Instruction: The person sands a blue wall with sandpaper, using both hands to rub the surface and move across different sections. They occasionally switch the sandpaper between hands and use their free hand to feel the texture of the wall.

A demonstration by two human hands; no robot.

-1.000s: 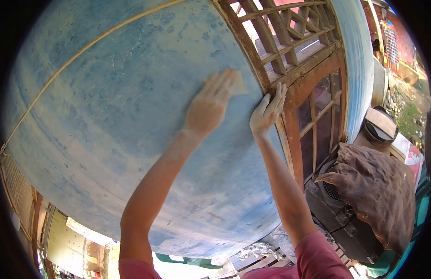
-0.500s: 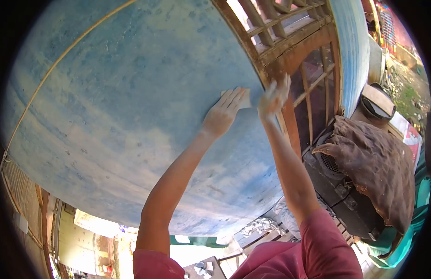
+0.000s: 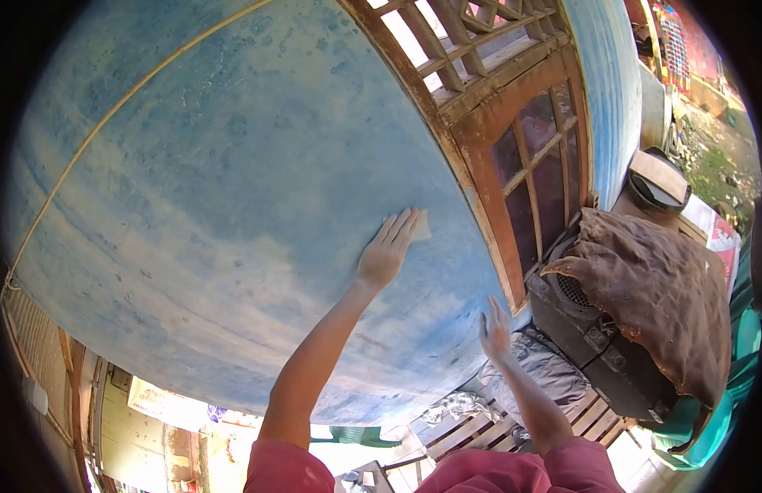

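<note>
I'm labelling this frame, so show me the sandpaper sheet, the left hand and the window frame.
sandpaper sheet (image 3: pixel 421 225), head view, on the corner showing past the fingertips.
left hand (image 3: pixel 386 251), head view, on the back of the hand.
window frame (image 3: pixel 485 181), head view, on the brown left upright.

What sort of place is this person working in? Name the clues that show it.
Probably outdoors against a house front: a weathered blue wall, a brown wooden window frame, and rough sunlit ground with greenery beyond. The left hand presses sandpaper to the wall.
</note>
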